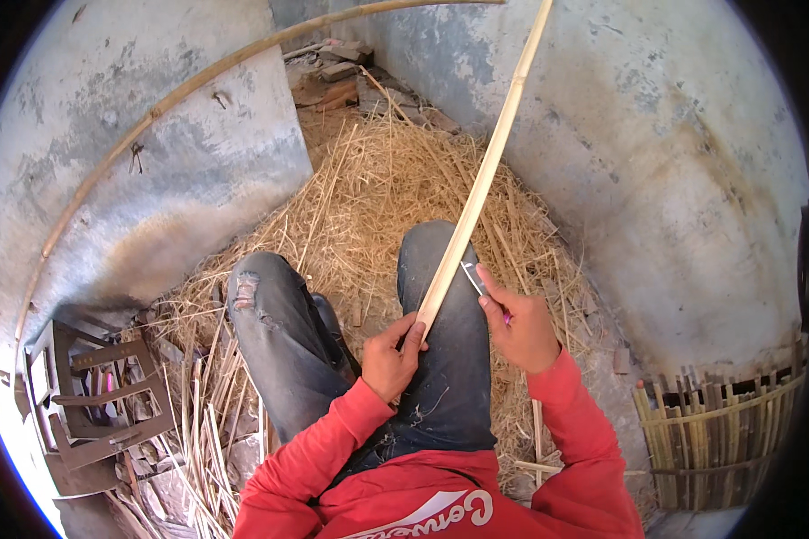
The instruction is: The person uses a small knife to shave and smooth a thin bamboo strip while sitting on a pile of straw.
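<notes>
A long, pale split bamboo strip (473, 208) slants up and away across my raised right thigh, its far end leaving the top of the view. My left hand (393, 358) pinches its near end between thumb and fingers. Beside the strip, over the thigh, my right hand (521, 325) is closed round a small knife (474, 277). The blade points up and left, close to the strip's right edge; whether it touches is hard to tell. Most of the handle is hidden in the fingers, with a bit of pink showing.
A heap of straw-like shavings (377, 193) covers the floor ahead, with bricks (342, 72) behind it. Loose bamboo strips (208, 454) and a dark wooden frame (108, 395) lie at left. A slatted basket (719, 440) stands at right. A curved pole (153, 115) arches along the left wall.
</notes>
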{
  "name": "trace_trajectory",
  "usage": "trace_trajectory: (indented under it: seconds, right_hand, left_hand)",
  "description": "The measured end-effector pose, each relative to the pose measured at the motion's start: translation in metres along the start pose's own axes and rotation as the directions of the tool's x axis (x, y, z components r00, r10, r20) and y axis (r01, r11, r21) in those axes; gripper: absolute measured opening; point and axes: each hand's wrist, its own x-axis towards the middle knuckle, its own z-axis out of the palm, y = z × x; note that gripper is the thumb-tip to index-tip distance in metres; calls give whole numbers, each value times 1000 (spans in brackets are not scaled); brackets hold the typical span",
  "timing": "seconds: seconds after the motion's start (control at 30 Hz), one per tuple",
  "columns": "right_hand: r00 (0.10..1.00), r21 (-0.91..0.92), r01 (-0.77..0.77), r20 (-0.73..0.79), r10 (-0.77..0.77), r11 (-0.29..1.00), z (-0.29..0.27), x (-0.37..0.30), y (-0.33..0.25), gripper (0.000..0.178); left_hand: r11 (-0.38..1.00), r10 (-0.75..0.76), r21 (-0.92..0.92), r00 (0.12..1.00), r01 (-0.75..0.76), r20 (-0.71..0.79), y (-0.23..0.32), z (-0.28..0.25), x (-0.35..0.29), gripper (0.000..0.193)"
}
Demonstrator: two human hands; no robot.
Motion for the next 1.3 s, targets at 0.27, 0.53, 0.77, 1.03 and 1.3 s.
trace_trajectory:
  seconds: [0.27, 0.53, 0.77, 1.03, 1.3]
  right_hand:
    - [999, -82, 33, -36, -36, 996, 3, 28, 15, 45]
    - [986, -79, 128, 122, -118, 989, 3, 6, 11, 46]
    - [981, -82, 137, 151, -124, 987, -4, 10, 21, 45]
    - [996, -48, 71, -52, -74, 996, -22, 38, 28, 44]
    - [982, -159, 184, 82, -172, 970, -27, 75, 52, 43]
  left_hand:
    - [997, -62, -34, 995, 65, 80, 6, -14, 7, 36]
    - [998, 56, 26, 998, -57, 37, -10, -13, 5, 33]
    - [954, 245, 139, 957, -267, 153, 3, -22, -3, 63]
    - [898, 213, 348, 959, -268, 188, -4, -51, -39, 73]
    - [753, 382, 485, 895, -445, 230, -28, -61, -49, 64]
